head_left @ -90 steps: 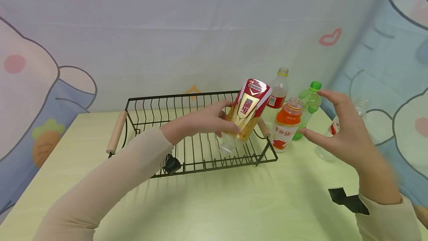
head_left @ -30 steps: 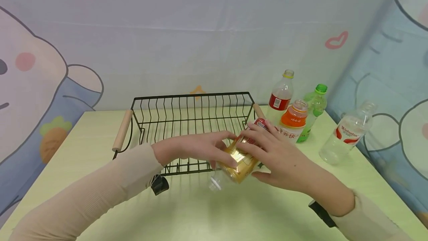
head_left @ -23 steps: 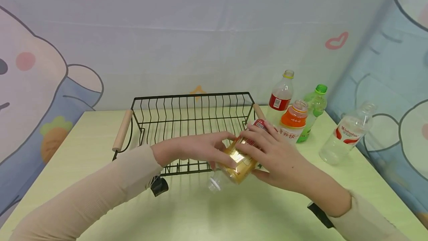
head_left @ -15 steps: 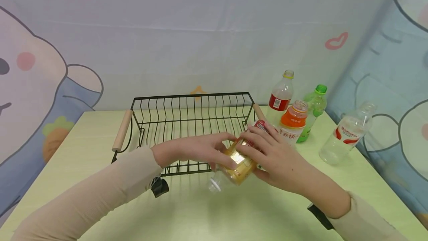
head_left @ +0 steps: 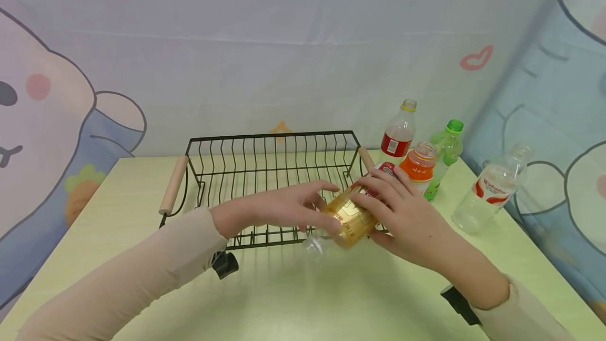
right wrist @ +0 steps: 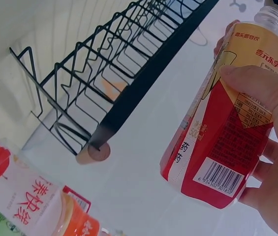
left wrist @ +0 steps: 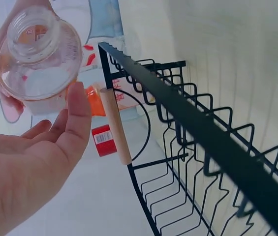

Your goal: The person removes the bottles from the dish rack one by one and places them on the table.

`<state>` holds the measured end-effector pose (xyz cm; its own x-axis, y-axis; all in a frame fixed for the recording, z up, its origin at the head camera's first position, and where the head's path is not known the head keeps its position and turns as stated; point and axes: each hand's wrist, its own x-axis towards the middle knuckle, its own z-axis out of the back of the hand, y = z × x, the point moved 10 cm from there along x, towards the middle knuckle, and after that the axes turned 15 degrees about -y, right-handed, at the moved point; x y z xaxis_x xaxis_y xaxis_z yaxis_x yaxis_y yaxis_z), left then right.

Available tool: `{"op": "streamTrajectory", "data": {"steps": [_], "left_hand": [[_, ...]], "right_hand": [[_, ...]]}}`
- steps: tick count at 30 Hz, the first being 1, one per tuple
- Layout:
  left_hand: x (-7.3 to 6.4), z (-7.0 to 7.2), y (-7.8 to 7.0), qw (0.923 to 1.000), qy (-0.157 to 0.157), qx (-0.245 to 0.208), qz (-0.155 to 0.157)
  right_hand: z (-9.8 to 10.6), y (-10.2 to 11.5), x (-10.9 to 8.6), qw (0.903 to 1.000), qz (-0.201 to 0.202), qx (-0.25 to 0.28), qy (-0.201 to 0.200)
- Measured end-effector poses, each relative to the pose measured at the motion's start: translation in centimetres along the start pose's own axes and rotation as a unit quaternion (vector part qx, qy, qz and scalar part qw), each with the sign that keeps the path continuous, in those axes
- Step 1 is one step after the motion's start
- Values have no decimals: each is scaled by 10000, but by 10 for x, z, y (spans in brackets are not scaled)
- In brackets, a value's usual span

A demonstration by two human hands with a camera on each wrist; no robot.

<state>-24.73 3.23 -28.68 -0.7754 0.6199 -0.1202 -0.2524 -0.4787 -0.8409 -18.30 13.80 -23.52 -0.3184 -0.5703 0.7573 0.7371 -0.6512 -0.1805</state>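
Note:
My right hand (head_left: 407,220) grips a drink bottle (head_left: 352,217) with a red and gold label. In the right wrist view its thumb (right wrist: 257,81) lies across the bottle's label. The bottle is tilted, its clear uncapped neck (left wrist: 33,37) toward the lower left in the head view and its red base toward the upper right. My left hand (head_left: 289,207) is at the neck end, fingers spread and loose, the thumb overlapping the gold part in the head view. Behind the hands stands a black wire rack (head_left: 272,134) with wooden handles (head_left: 173,184).
To the right of the rack stand several bottles: a clear one with a red label (head_left: 395,143), an orange-topped one (head_left: 418,164), a green one (head_left: 447,143) and a clear Wahaha bottle (head_left: 492,191). A printed cloth (head_left: 236,57) hangs behind the pale table (head_left: 303,299).
Three seconds ago the left hand alone held the bottle over the rack; the right hand has since come in and gripped it. Just now the left fingers loosened and the bottle shifted right.

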Motion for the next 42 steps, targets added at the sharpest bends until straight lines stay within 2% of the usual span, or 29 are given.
{"op": "streamTrajectory", "data": {"steps": [9, 12, 15, 20, 26, 34, 37, 39, 42], "left_hand": [[-10, 25, 4, 9985, -522, -71, -154], [-15, 34, 8, 9965, -809, 115, -186], [-21, 40, 10, 9919, -1116, 475, -372], [-29, 37, 12, 9820, -1444, 1027, -649], [-35, 27, 18, 9755, -1505, 1389, -807], [-39, 26, 30, 9682, -1710, 1607, -866], [-39, 26, 35, 9624, -1839, 1782, -910], [-39, 25, 38, 9581, -1894, 1924, -958], [-40, 24, 43, 9519, -1961, 2125, -1012]], "right_hand": [[24, -30, -15, 9971, -631, 207, -367], [35, -40, -21, 9945, -764, 234, -683], [48, -47, -28, 9901, -808, 226, -1124], [65, -61, -40, 9807, -1085, 143, -1622], [73, -80, -60, 9681, -1851, -1, -1687], [73, -104, -83, 9470, -2510, 224, -1994], [72, -113, -94, 9355, -2827, 317, -2098], [72, -119, -101, 9243, -3142, 363, -2136], [70, -130, -115, 8974, -3851, 383, -2119]]}}
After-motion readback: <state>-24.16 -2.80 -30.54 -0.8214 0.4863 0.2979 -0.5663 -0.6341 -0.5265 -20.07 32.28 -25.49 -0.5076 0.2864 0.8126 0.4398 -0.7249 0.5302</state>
